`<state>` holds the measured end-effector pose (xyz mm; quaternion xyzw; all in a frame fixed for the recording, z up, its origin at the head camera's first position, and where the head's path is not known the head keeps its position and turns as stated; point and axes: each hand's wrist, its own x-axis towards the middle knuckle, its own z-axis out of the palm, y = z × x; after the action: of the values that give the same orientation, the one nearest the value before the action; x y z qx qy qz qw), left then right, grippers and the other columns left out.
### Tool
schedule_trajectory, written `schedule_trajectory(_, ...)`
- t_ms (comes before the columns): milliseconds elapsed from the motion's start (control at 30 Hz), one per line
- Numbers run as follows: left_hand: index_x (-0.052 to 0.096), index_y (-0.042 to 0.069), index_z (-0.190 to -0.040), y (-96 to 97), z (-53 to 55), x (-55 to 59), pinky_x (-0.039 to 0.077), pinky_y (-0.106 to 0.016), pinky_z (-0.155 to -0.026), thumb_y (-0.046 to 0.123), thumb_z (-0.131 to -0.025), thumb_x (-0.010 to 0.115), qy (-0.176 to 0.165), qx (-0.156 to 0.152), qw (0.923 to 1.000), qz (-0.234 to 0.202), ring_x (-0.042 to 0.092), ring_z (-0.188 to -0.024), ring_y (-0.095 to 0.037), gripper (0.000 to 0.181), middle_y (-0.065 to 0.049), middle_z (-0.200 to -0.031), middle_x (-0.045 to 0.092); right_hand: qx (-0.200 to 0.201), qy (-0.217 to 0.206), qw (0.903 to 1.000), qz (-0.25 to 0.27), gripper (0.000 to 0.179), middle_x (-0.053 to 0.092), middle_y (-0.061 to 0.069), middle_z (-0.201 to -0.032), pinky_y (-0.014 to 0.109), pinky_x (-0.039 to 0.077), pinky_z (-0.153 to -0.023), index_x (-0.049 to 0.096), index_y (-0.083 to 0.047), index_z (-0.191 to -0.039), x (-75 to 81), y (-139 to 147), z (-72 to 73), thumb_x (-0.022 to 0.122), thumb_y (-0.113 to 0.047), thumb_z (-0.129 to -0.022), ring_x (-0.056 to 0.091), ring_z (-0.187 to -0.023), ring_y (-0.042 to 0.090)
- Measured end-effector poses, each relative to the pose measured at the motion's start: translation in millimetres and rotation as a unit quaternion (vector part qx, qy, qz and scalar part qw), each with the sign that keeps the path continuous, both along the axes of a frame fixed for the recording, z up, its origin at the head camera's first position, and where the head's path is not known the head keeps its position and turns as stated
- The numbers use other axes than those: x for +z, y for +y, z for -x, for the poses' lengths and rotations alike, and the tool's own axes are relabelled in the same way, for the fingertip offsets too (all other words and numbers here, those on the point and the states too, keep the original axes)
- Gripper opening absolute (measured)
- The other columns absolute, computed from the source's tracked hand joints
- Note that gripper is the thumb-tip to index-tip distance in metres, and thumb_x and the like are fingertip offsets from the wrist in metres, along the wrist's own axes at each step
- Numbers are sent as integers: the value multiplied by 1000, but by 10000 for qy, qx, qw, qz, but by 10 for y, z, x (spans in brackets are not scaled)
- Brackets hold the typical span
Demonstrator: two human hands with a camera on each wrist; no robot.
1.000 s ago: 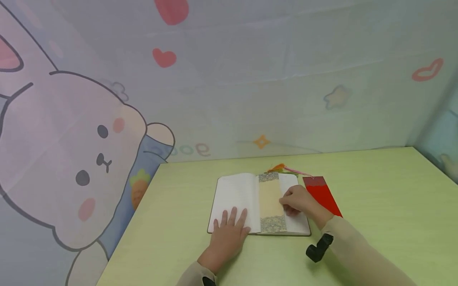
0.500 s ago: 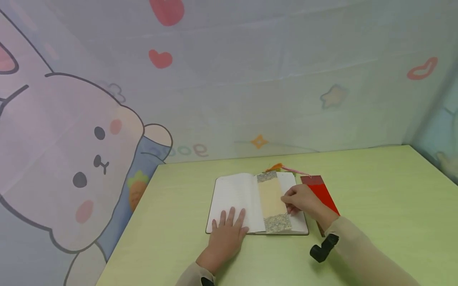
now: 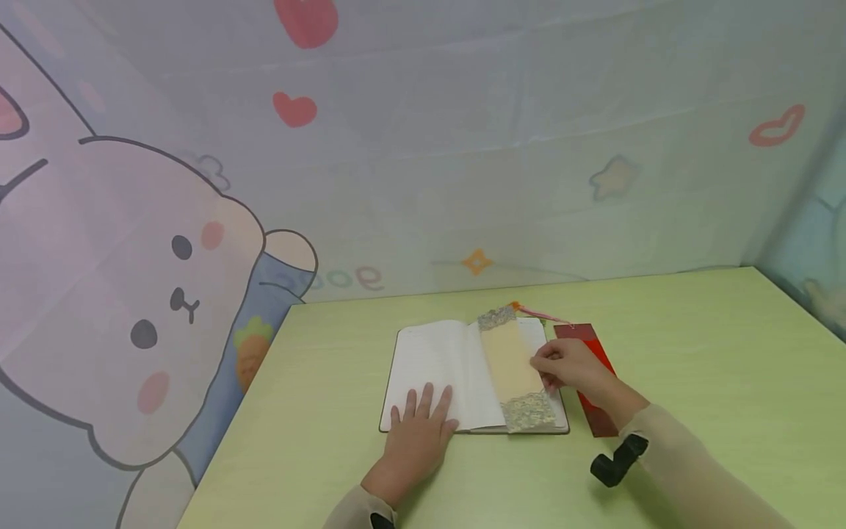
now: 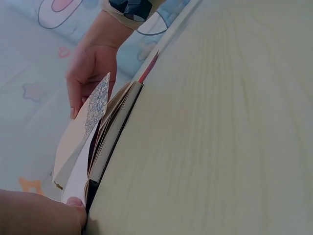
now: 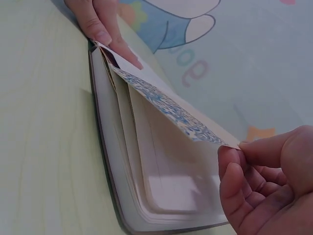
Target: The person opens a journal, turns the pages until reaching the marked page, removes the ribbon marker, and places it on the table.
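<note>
An open notebook lies on the table with its white pages up. My left hand rests flat on the lower part of the left page, fingers spread. Across the right page a cream bookmark with floral bands at both ends lies at a slant. Between thumb and forefinger my right hand pinches its right edge. In the right wrist view this bookmark is tilted up off the pages below it. Just right of the notebook is a red bookmark, partly hidden by the right hand and forearm.
A pink cord runs from the red bookmark's top to an orange tassel behind the notebook. The light green table meets a printed cloth backdrop at its far edge.
My right hand has moved right, pulling the cream bookmark's lower end rightward, so it now slants and its far end stands higher. More of the red bookmark's lower end shows. The left hand stays put.
</note>
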<state>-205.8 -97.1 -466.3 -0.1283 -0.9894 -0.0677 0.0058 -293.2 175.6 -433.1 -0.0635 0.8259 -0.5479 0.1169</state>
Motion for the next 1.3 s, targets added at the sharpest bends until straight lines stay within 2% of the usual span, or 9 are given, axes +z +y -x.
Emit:
schedule_trajectory(300,30,18,-147,-6,5,-8,23,-63,-100,42,-100,31,10,-17,10000,52,23,-134,-41,52,-15,-149,28,118,174,9997,101,28,58,10,-73,32,52,-62,58,6,-100,-5,260,-60,61,-20,-91,56,-65,20)
schedule_trajectory(533,30,19,-147,-8,16,-22,23,-62,-100,42,-100,31,4,-2,10000,50,22,-135,-41,53,-14,-149,28,-101,75,9999,11,35,59,10,-76,32,52,-64,57,5,-103,-33,436,-69,62,-27,-90,57,-67,21)
schedule_trajectory(767,28,19,-148,-11,27,-59,21,-62,-101,42,-100,30,-40,12,10000,3,20,-135,-41,53,-14,-150,26,-90,84,9999,109,37,57,10,-78,30,52,-63,53,9,-105,-39,651,-110,60,-25,-91,56,-67,20)
schedule_trajectory(933,28,19,-148,11,26,-57,21,-62,-101,42,-100,30,-29,22,10000,-1,20,-135,-41,53,-14,-150,26,-153,38,9999,-39,39,56,9,-79,30,51,-61,53,10,-107,-57,872,-139,59,-25,-93,55,-67,18)
schedule_trajectory(1167,28,20,-148,18,38,-38,22,-62,-101,42,-100,30,0,70,9999,80,21,-135,-41,52,-14,-150,26,-195,-1,9997,131,41,56,10,-79,33,52,-64,53,11,-112,-76,1133,-128,57,-25,-94,57,-67,18)
schedule_trajectory(1300,29,18,-147,30,38,-30,22,-63,-100,41,-100,31,31,25,10000,12,22,-134,-41,52,-15,-149,27,-314,33,9995,1,43,56,9,-78,32,51,-64,52,12,-111,-60,1253,-117,56,-28,-94,55,-66,17)
